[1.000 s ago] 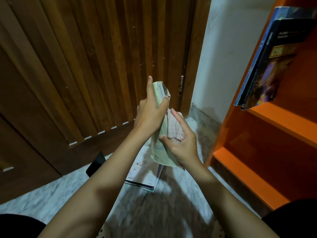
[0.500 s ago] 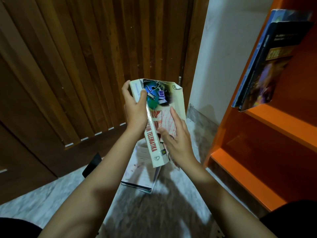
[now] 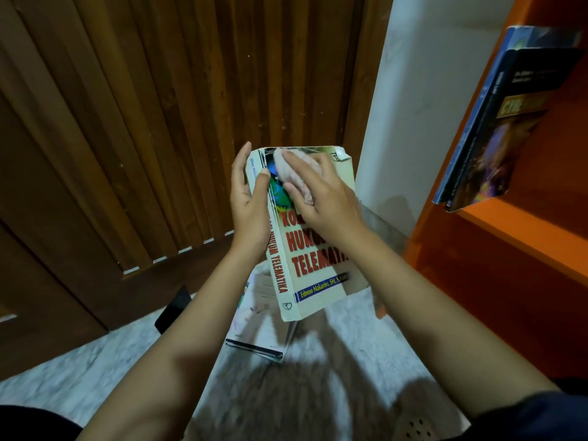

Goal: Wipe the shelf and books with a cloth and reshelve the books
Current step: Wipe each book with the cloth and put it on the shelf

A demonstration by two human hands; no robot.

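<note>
My left hand grips a thick cream paperback book by its spine near the top, cover facing me. My right hand presses a crumpled pale pink cloth against the upper part of the cover, fingers over the cloth. The orange shelf stands at the right, with two dark books leaning on its upper board. Another book lies on the marble floor under the held one.
A brown slatted wooden door fills the left and back. A white wall sits between door and shelf. A dark flat object lies on the floor by the door. The lower orange shelf board holds nothing visible.
The book has turned from edge-on to cover facing me. My right hand with the cloth has slid from the lower middle of the book up to the top of the cover.
</note>
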